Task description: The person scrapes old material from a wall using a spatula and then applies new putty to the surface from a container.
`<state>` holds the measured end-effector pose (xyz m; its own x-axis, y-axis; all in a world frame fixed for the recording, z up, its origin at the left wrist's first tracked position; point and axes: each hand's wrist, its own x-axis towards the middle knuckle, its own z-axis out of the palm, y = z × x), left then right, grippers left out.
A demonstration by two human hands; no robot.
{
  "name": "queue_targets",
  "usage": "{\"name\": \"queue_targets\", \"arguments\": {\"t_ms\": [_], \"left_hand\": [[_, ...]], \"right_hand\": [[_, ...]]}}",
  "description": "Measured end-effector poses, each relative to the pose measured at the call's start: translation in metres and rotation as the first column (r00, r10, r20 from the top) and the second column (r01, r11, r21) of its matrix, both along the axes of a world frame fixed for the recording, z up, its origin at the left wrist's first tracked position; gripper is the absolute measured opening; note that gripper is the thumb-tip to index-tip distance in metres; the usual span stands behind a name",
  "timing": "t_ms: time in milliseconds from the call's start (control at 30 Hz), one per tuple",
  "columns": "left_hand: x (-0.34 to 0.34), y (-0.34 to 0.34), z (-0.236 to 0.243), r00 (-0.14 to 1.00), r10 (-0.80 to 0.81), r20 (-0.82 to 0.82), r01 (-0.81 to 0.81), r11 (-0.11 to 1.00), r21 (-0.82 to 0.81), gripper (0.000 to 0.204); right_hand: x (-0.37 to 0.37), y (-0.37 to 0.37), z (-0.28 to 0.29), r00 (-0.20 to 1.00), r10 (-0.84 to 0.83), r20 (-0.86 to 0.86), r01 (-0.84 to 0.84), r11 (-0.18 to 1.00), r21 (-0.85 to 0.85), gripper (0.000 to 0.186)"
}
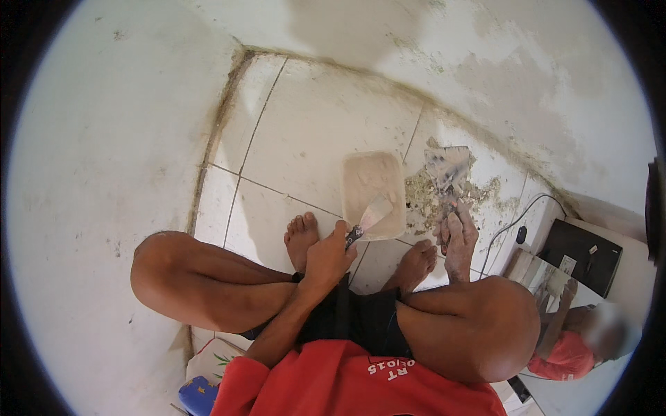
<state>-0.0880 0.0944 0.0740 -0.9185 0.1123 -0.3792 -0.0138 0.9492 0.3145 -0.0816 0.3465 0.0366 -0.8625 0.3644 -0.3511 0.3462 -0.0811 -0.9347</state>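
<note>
My left hand (331,255) is closed round the dark handle of a narrow putty knife (375,212). Its blade, smeared with pale paste, reaches over the near right part of a translucent plastic tub (345,182) that holds beige filler. To the right of the tub, my right hand (459,234), whitened with dust, grips a wider putty knife (448,165). That blade points away from me and carries pale and dark smears. Around it on the tiles lie crumbled plaster flakes (419,195); whether the blade touches the floor I cannot tell.
Stained white walls (125,139) meet the tiled floor (305,132) on the left and at the far side. At right are a black flat panel (580,255), a thin dark cable (497,238) and a mirror (548,277). My bare feet flank the tub's near end.
</note>
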Motion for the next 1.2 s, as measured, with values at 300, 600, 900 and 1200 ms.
{"name": "queue_targets", "arguments": {"t_ms": [300,600,900,1200], "left_hand": [[-0.008,-0.003,-0.018,0.992,0.003,0.13,-0.029,0.98,0.197,0.036],[-0.021,0.002,-0.043,0.994,-0.112,-0.006,0.11,0.956,0.274,0.03],[-0.022,-0.014,-0.043,0.993,-0.118,0.002,0.107,0.907,0.408,0.032],[0.009,-0.04,-0.028,1.0,-0.015,-0.02,0.018,0.99,0.143,0.044]], "right_hand": [[0.023,0.003,-0.013,0.999,-0.01,0.032,0.014,0.994,-0.111,0.035],[0.026,-0.003,-0.035,0.998,0.015,0.056,-0.006,0.988,-0.157,0.036],[0.023,-0.007,-0.026,0.996,0.032,0.084,-0.018,0.987,-0.161,0.037],[0.03,0.009,-0.01,0.994,0.083,0.068,-0.069,0.979,-0.19,0.03]]}}
